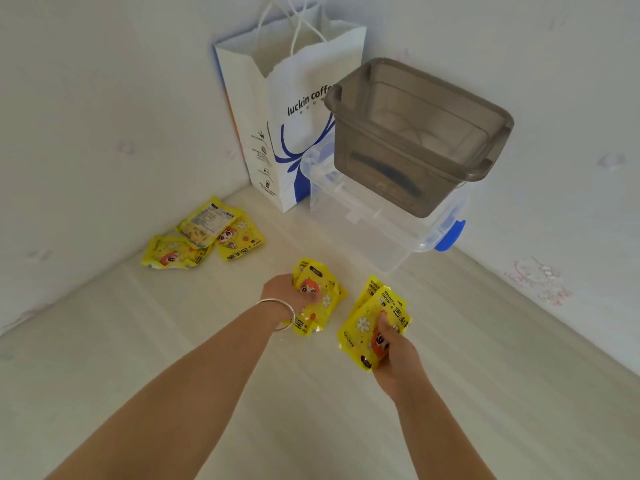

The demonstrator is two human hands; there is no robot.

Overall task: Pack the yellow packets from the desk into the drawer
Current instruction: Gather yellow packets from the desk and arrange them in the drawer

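Two hands each grip yellow packets: left hand (289, 292) one bunch (317, 299), right hand (394, 348) another (370, 317). Three more packets (202, 233) lie on the surface (173, 341).

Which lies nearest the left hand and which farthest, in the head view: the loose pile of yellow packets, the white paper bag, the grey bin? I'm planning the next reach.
From the left hand:
1. Loose pile of yellow packets, on the desk, up and left.
2. White paper bag, in the corner behind.
3. Grey bin, to the right, atop the clear box.
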